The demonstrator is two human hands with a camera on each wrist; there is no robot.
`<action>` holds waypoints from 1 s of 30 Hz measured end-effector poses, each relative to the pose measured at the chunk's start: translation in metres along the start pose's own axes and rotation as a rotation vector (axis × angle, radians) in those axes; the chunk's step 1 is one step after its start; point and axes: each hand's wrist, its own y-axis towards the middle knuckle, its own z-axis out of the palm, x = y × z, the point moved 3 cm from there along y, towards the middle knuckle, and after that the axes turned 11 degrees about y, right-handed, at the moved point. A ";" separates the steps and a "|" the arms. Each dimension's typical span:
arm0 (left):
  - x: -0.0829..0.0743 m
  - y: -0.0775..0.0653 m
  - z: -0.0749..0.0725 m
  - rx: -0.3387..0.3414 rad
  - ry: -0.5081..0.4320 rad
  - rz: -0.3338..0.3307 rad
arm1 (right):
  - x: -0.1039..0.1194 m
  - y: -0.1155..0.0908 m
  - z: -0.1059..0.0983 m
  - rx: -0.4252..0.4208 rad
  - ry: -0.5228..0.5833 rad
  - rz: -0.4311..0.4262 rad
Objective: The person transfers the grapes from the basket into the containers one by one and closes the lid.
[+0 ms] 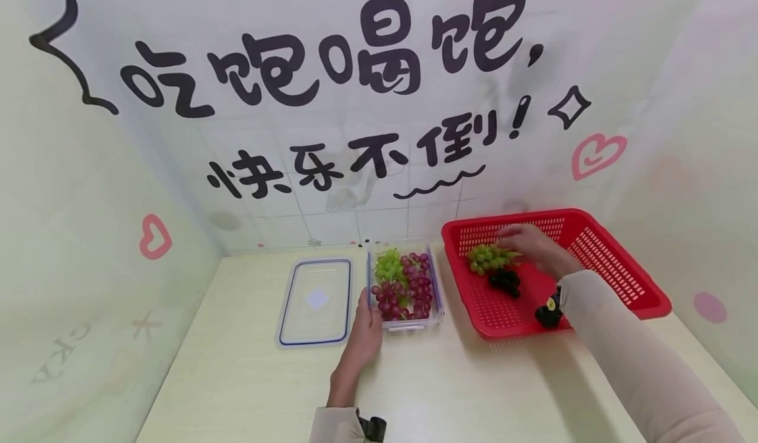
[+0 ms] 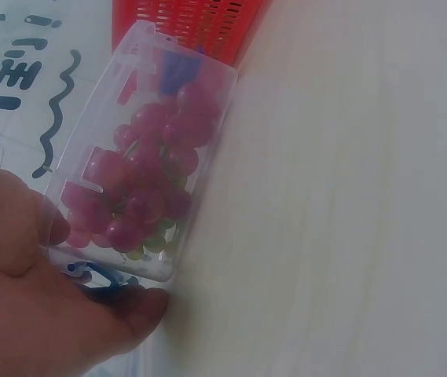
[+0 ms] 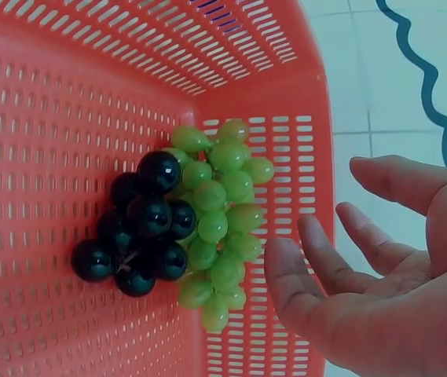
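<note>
1. Table (image 1: 237, 370): pale, bearing the wares below.
2. Basket (image 1: 533, 289): red, slotted, right side; any lift should clear its rim.
3. Clear container (image 1: 408, 325): left of basket, uncovered, holding red grapes (image 1: 419, 284) and pale-green grapes (image 1: 387, 265).
4. Lid (image 1: 310, 330): blue-edged, flat, left of container.
5. Left hand (image 1: 365, 334): fingers bent about the container's left side, gripping it; light pressure should suffice to steady it.
6. Right hand (image 1: 535, 249): over basket, fingers parted, slightly bent, nothing held; best spread round the whole bunch before closing.
7. Green bunch (image 3: 215, 212): in basket, just beside the right fingertips; contact unclear.
8. Dark bunch (image 3: 141, 228): against the green; ease apart to avoid dragging.
</note>
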 end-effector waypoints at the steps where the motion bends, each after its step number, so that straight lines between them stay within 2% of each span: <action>1: 0.000 0.000 0.000 0.001 -0.002 0.003 | 0.000 0.000 -0.001 -0.005 -0.002 0.000; 14: 0.002 0.000 -0.001 -0.002 0.005 0.013 | -0.001 0.003 -0.006 -0.017 -0.020 -0.010; 30: 0.000 -0.001 -0.001 -0.004 0.004 0.013 | -0.005 0.013 -0.010 0.053 -0.073 -0.065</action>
